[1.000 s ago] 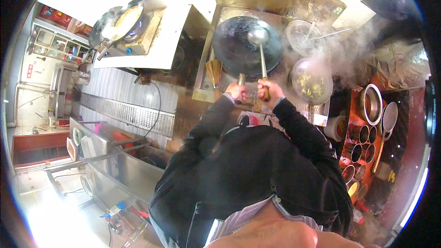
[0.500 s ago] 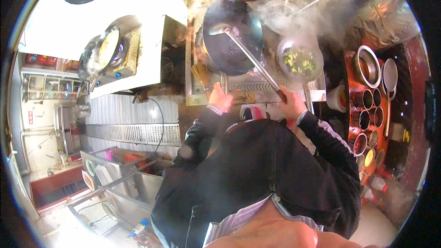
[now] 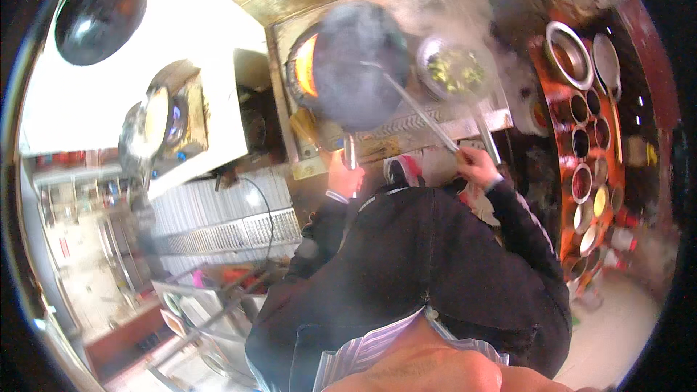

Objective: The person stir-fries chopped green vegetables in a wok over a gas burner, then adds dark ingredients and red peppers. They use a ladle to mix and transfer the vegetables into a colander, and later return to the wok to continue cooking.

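Note:
A large black wok [image 3: 363,65] sits over a burner with orange flame [image 3: 306,76] showing at its left rim. My left hand [image 3: 346,173] is closed on the wok handle [image 3: 351,151] at the stove's front edge. Gripped in my right hand [image 3: 475,165] is a long metal ladle [image 3: 417,109], whose shaft slants up and left into the wok. Just right of the wok a steel bowl of green chopped food [image 3: 457,69] stands under rising steam. Black sleeves cover both my forearms.
A rack of several round seasoning tins [image 3: 588,174] runs down the right side. A second wok [image 3: 152,127] rests on a burner at left, and a dark pan [image 3: 98,7] hangs above it. Steel shelving and trays [image 3: 218,290] lie at lower left.
My right hand has slid right along the ladle, away from the left hand. The view has tilted, and flame now shows beside the wok.

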`<state>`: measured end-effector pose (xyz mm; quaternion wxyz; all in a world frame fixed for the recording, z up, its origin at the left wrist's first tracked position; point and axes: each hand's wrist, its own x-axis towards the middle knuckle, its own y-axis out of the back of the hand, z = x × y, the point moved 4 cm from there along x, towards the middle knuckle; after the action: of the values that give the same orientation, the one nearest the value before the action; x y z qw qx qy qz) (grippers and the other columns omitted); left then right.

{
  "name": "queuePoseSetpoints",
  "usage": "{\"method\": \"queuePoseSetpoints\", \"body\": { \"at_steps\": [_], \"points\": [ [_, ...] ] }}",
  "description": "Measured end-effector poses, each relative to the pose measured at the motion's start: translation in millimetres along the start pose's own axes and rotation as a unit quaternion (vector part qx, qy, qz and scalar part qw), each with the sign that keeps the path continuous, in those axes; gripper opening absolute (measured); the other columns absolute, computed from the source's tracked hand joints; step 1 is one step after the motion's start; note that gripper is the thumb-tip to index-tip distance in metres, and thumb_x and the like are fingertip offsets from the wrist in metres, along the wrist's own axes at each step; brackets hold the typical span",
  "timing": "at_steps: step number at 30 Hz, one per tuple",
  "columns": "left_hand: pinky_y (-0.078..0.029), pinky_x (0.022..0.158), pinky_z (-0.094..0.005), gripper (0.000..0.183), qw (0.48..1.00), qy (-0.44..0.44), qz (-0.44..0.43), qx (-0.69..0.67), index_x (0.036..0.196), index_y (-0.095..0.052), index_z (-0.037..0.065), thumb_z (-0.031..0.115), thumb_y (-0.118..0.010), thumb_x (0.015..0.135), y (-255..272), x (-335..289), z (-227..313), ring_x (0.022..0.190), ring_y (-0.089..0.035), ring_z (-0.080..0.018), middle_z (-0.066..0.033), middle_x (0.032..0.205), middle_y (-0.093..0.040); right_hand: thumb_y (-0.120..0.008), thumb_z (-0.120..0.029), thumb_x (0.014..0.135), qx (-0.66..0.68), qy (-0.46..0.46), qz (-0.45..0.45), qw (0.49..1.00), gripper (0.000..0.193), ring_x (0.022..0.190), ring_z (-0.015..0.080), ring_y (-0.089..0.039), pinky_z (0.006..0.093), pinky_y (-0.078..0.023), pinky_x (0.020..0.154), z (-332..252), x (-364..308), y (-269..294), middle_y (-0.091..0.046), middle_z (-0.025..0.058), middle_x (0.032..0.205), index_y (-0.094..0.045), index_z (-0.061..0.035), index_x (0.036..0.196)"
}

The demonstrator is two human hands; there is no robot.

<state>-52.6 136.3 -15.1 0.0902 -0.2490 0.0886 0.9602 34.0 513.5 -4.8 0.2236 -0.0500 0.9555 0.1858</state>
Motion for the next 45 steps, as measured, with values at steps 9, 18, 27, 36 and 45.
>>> {"method": "queuePoseSetpoints", "body": {
  "at_steps": [9, 18, 27, 36, 45],
  "points": [
    [-0.045, 0.046, -0.028, 0.025, 0.974, 0.037, -0.166, -0.149, 0.103, -0.052, 0.002, 0.005, -0.065, 0.082, -34, 87, -2, 0.053, -0.05, -0.0128, -0.0034, 0.07, -0.053, -0.06, -0.042, 0.098, 0.497, -0.072, -0.004, 0.865, 0.059, 0.086, 0.0215, -0.069, 0.0343, -0.057, 0.067, 61, 12, -58, -0.069, 0.0109, 0.108, -0.046, -0.0073, 0.144],
    [-0.047, 0.05, -0.0349, 0.035, 0.978, 0.136, -0.105, 0.117, 0.087, -0.054, 0.011, 0.044, -0.052, 0.097, -25, 141, -13, 0.061, -0.057, -0.0195, -0.0038, 0.075, -0.056, -0.058, -0.029, 0.088, 0.213, -0.678, 0.408, 0.572, 0.041, 0.104, 0.0335, -0.067, 0.044, -0.055, 0.088, 533, -417, -265, -0.066, 0.0196, 0.122, -0.066, -0.001, 0.118],
    [-0.054, 0.078, -0.034, 0.061, 0.849, 0.146, -0.147, 0.486, 0.127, -0.057, 0.008, 0.057, -0.056, 0.093, 56, 107, -68, 0.092, -0.064, -0.022, -0.0087, 0.103, -0.068, -0.068, -0.029, 0.082, 0.247, -0.719, 0.306, 0.573, 0.041, 0.115, 0.0371, -0.062, 0.0483, -0.05, 0.096, 507, -530, -409, -0.064, 0.0212, 0.123, -0.066, -0.0063, 0.117],
    [-0.05, 0.088, -0.0301, 0.041, 0.657, 0.027, -0.31, 0.687, 0.124, -0.063, 0.004, 0.034, -0.063, 0.096, 5, 70, -52, 0.102, -0.063, -0.017, -0.0066, 0.11, -0.069, -0.061, -0.022, 0.09, 0.214, -0.698, 0.236, 0.642, 0.063, 0.109, 0.0421, -0.062, 0.0517, -0.052, 0.09, 529, -497, -416, -0.048, 0.0213, 0.132, -0.034, -0.0198, 0.147],
    [-0.049, 0.09, -0.0276, 0.035, 0.702, 0.047, -0.291, 0.649, 0.122, -0.065, 0.003, 0.027, -0.065, 0.097, -9, 57, -55, 0.101, -0.064, -0.0125, -0.0042, 0.107, -0.071, -0.048, -0.056, 0.093, 0.574, -0.671, 0.425, 0.199, 0.066, 0.06, 0.0264, -0.067, 0.0381, -0.053, 0.052, 549, -491, -424, -0.069, 0.0189, 0.077, -0.067, 0.0068, 0.096]
  ]
}}
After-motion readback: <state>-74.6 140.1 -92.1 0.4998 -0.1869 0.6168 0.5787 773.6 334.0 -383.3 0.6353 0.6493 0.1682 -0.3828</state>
